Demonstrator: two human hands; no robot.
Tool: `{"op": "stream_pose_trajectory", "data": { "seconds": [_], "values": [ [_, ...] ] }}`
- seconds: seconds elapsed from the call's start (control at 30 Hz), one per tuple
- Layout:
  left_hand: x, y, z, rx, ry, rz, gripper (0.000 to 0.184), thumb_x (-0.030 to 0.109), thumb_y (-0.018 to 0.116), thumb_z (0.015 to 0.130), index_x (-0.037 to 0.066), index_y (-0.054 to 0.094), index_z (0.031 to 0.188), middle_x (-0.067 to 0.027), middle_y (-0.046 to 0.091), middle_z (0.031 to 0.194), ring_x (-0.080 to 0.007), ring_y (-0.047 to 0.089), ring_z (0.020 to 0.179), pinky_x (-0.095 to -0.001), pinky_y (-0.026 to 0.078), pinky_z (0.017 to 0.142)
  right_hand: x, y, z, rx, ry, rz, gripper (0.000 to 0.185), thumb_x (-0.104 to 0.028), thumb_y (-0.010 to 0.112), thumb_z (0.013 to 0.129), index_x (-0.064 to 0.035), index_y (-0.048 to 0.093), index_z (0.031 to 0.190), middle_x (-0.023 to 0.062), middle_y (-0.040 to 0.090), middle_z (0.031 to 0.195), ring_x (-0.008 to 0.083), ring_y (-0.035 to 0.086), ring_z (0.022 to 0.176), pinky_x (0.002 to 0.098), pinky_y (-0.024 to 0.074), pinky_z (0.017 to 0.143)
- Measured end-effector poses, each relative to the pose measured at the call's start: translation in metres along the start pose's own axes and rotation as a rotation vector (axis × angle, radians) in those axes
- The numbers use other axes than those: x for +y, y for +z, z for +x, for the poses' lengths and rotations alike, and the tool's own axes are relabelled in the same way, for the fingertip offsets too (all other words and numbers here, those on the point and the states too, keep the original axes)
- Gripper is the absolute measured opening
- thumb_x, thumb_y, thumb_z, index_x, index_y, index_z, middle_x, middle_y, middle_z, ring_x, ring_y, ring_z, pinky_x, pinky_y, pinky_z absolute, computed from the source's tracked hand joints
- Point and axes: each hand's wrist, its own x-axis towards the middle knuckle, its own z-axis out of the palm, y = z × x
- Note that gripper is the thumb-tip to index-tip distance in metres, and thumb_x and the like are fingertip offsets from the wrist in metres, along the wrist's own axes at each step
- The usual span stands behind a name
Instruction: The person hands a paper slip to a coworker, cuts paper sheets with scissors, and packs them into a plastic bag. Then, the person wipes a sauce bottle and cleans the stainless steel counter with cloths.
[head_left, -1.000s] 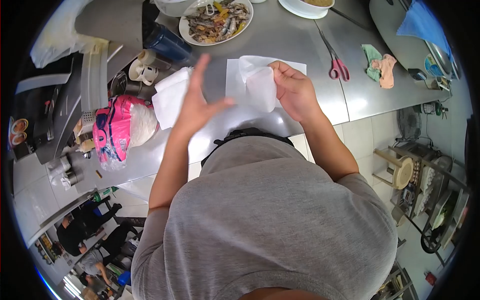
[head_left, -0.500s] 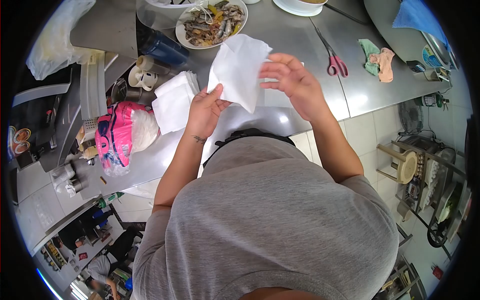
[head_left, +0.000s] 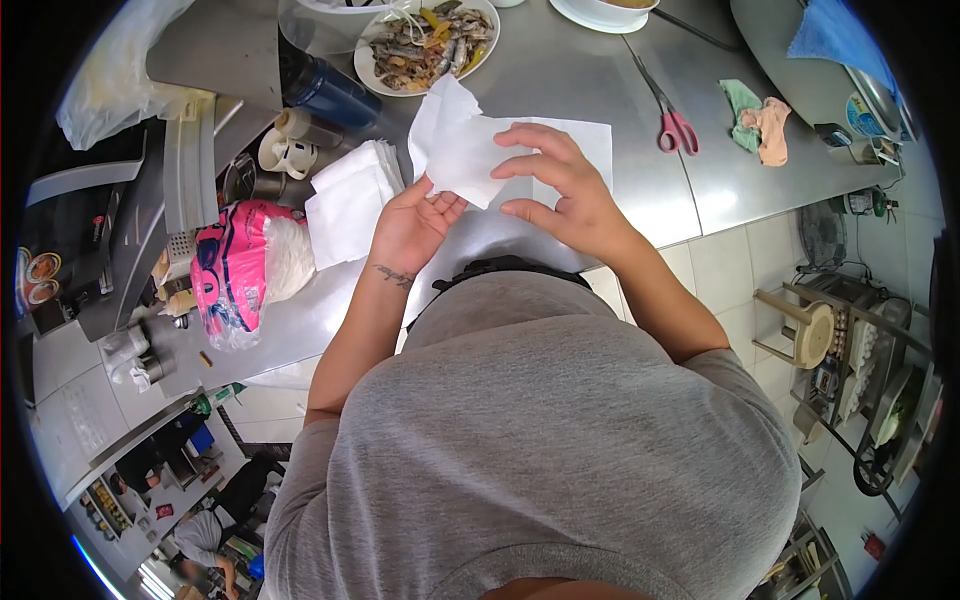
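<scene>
A creased white paper napkin [head_left: 450, 148] is raised over the steel counter in front of me. My left hand [head_left: 418, 222] pinches its lower left edge between thumb and fingers. Over its right side hovers my right hand [head_left: 568, 190], fingers curved and apart, with nothing gripped; whether the fingertips touch the paper I cannot tell. Beneath and to the right, a flat white sheet [head_left: 590, 150] lies on the counter, partly covered by my right hand. Left of my left hand sits a stack of folded white napkins [head_left: 350, 210].
A plate of small fish [head_left: 430, 48] stands at the back beside a dark blue bottle [head_left: 335, 92]. Pink-handled scissors [head_left: 678, 132] and cloths [head_left: 760, 125] lie right. A pink plastic pack [head_left: 232, 268] is at left. Two people work at lower left.
My right hand has moved left and down, its fingers spreading over the paper. The napkin has tipped and sunk leftward, and more of the flat sheet behind it shows.
</scene>
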Motion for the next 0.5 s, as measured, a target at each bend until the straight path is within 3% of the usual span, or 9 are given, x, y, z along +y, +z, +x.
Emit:
{"op": "stream_pose_trajectory", "data": {
  "seconds": [0.17,0.27,0.37,0.43,0.5],
  "values": [
    [-0.002,-0.003,0.002,-0.029,-0.021,-0.012,0.021,0.016,0.049,0.096,0.002,0.053,0.112,-0.0142,0.062,0.111,-0.0251,0.058,0.103,-0.0417,0.045,0.097,0.0,0.001,0.006,0.004,-0.161,-0.266,0.022,-0.014,0.076,0.072,-0.0118,0.067,0.092,0.0006,0.06,0.117,0.0278,0.049,0.117,0.0401,0.0398,0.097],
    [-0.002,-0.008,0.006,-0.175,-0.024,-0.051,0.024,0.019,0.048,0.097,0.003,0.052,0.115,-0.0148,0.06,0.115,-0.0264,0.056,0.11,-0.0442,0.043,0.1,0.003,0.007,0.006,0.024,-0.049,-0.196,0.014,-0.013,0.074,0.076,-0.0095,0.068,0.089,0.0008,0.065,0.097,0.0223,0.059,0.098,0.0344,0.0448,0.086],
    [-0.009,0.036,-0.011,-0.224,0.058,0.096,0.034,0.024,0.047,0.098,0.004,0.048,0.125,-0.0148,0.055,0.124,-0.0259,0.052,0.118,-0.0448,0.039,0.103,-0.009,0.019,0.006,0.173,0.482,0.306,0.008,-0.01,0.07,0.082,-0.0043,0.068,0.088,0.0015,0.065,0.082,0.0139,0.059,0.077,0.0263,0.0462,0.074],
    [-0.019,0.049,-0.019,-0.223,0.096,0.274,0.039,0.031,0.044,0.099,0.006,0.046,0.129,-0.0142,0.051,0.131,-0.0247,0.047,0.125,-0.0434,0.035,0.106,-0.007,0.025,0.006,0.206,0.595,0.544,0.009,-0.01,0.067,0.085,-0.0012,0.068,0.09,0.0019,0.065,0.079,0.0104,0.056,0.072,0.0232,0.0453,0.069],
    [-0.023,0.063,-0.023,-0.233,0.113,0.434,0.043,0.029,0.047,0.099,0.005,0.041,0.134,-0.0125,0.047,0.136,-0.0223,0.045,0.126,-0.0398,0.035,0.106,-0.005,0.028,0.007,0.219,0.68,0.683,0.012,-0.01,0.065,0.088,0.0013,0.067,0.092,0.002,0.064,0.079,0.0085,0.054,0.071,0.0221,0.0448,0.067]
  ]
}}
